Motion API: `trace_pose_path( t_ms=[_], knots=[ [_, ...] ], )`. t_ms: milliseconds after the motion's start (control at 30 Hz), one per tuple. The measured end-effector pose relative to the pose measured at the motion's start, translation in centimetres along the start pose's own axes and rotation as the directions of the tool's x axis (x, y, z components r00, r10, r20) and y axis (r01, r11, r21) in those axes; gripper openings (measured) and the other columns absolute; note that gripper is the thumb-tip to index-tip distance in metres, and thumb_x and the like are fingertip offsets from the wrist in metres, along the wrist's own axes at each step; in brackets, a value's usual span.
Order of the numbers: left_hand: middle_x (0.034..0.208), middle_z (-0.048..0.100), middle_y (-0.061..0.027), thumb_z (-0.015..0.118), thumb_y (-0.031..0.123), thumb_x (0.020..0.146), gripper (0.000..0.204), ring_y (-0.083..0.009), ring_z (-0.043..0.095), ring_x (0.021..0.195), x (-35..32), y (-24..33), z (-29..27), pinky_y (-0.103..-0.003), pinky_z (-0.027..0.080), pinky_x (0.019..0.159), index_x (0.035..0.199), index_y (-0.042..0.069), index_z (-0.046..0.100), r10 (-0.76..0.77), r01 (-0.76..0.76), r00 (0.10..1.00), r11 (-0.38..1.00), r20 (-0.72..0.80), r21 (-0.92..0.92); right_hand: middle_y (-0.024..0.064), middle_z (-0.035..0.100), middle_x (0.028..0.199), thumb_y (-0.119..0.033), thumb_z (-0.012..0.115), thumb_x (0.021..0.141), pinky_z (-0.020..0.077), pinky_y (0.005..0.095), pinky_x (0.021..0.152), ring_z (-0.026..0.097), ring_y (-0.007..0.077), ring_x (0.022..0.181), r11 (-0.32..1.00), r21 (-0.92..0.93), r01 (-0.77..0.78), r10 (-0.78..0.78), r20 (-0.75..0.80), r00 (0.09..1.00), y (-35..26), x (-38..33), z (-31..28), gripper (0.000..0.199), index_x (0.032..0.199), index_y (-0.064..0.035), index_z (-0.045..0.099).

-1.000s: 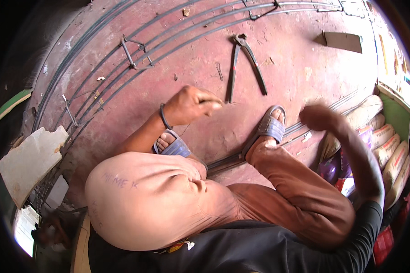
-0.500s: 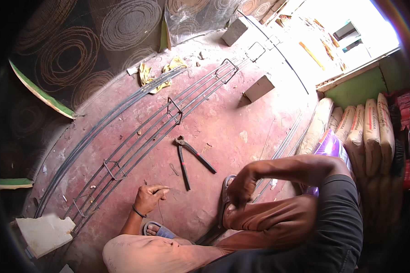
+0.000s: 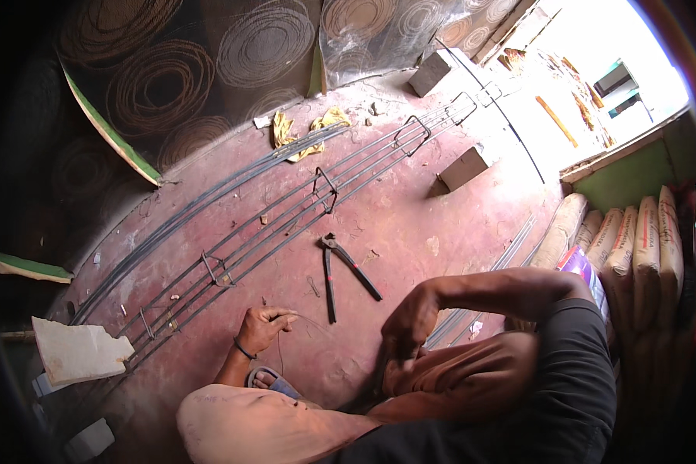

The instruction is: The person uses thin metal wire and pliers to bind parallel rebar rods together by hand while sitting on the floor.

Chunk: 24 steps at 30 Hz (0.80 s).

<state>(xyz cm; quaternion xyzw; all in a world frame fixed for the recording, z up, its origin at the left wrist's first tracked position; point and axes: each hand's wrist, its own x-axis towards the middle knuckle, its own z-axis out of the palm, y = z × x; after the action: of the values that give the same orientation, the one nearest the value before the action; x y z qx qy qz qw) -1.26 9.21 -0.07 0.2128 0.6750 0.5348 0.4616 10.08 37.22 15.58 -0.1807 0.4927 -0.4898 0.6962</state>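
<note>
Low down, left hand (image 3: 261,328) pinching thin wire (image 3: 311,319)

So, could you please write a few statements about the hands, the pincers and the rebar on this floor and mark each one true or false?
1. The left hand pinches a thin wire. True.
2. The pincers are gripped in the right hand. False: they lie on the red floor, apart from both hands.
3. The rebar cage lies flat on the floor. True.
4. The yellow cloth is draped over the pincers. False: it lies at the far end of the loose bars.
5. Stacked sacks stand at the right. True.
</note>
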Motion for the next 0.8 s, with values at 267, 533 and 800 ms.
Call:
trace_pose_path(
  t_ms=[267, 533, 800],
  knots=[
    [0.083, 0.071, -0.0088, 0.067, 0.008, 0.088, 0.014, -0.0124, 0.068, 0.074, -1.6, 2.6, 3.9, -0.025, 0.055, 0.068, 0.094, -0.004, 0.072, 0.029, -0.04, 0.879, 0.999, 0.476, 0.013, 0.02, 0.065, 0.081, -0.018, 0.057, 0.089, 0.0494, 0.0394, 0.06, 0.067, 0.0277, 0.072, 0.671, -0.37, -0.642, -0.35, -0.922, 0.166, 0.7, -3.8, -9.6, 0.018, 0.09, -0.0021, 0.065],
    [0.079, 0.069, -0.0083, 0.067, 0.005, 0.088, 0.014, -0.0123, 0.066, 0.07, -2.0, 0.4, -1.5, -0.027, 0.056, 0.066, 0.097, -0.006, 0.07, -0.036, 0.035, 0.999, 0.997, -0.021, -0.072, 0.0049, 0.058, 0.065, -0.016, 0.06, 0.089, 0.0427, 0.0319, 0.057, 0.047, 0.0144, 0.057, 0.93, -0.13, 0.343, -0.361, -0.154, 0.92, -0.1, -2.4, -3.2, 0.022, 0.074, -0.0008, 0.065],
    [0.072, 0.067, -0.008, 0.064, 0.011, 0.09, 0.023, -0.0131, 0.065, 0.065, -1.2, 1.0, 3.2, -0.028, 0.056, 0.06, 0.109, -0.003, 0.068, -0.043, 0.088, 0.953, 0.987, 0.3, -0.137, 0.0173, 0.066, 0.078, -0.014, 0.058, 0.08, 0.0501, 0.0444, 0.06, 0.065, 0.0365, 0.072, 0.567, -0.298, -0.768, -0.336, -0.935, 0.115, 4.9, -6.2, -11.1, 0.013, 0.085, -0.0068, 0.066]
  ],
)
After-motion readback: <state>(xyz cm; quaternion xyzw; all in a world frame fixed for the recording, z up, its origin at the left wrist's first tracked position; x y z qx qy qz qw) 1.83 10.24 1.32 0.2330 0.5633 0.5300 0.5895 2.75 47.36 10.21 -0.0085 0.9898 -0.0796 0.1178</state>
